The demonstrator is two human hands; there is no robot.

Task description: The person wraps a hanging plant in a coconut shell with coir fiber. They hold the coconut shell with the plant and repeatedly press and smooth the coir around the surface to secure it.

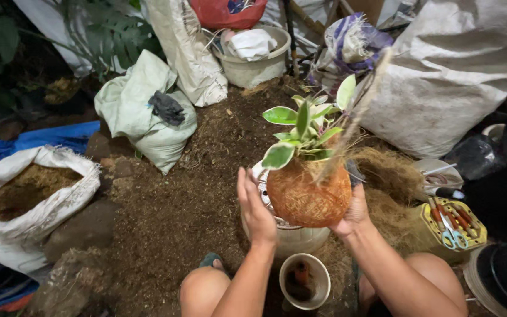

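Person was squatting on soil-covered ground, knees at the near edge. The right hand (353,214) cupped the fibre ball (308,196) from below and on its right side, fingers mostly hidden behind it, palm pressed to the fibre, taking the weight so the plant (306,132) stayed upright. The left hand (255,208) was flat and spread, fingers together and pointing up, just beside the ball's left side; I could not tell whether it touched. It probably stood there to pat or steady the ball. The ball sat at centre, held just above a pale pot (291,238), likely so loose fibre fell back over the pot. A small cup (304,280) stood nearer, between the knees. Loose coir pile (391,176) lay right of the ball, within reach. A yellow tray of scissors (456,226) sat further right. An open sack of brown fill (27,202) stood at left, mouth rolled down for scooping. A tied white bag (139,111) lay far left and a bucket (256,61) stood far centre.
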